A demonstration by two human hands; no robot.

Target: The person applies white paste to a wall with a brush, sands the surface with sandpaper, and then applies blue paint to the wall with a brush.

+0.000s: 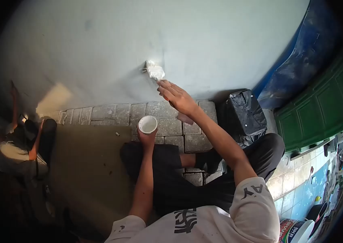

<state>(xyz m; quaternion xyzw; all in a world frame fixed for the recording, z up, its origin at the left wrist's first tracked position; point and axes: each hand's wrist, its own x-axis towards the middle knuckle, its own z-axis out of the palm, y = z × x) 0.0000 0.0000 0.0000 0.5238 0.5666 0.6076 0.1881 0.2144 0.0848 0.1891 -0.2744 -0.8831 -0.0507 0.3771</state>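
My right hand is closed round the handle of a paintbrush, whose bristles are coated white and meet the pale wall. Below and to the left, my left hand grips a small white cup from beneath, its mouth facing up. White material coats the inside of the cup; how full it is cannot be made out. Between the wall and my crossed legs lie grey paving blocks.
A bundle in black plastic stands right of my right forearm. Further right are a green panel, a blue sheet and a paint bucket. Another person sits at the left, beyond a brown mat.
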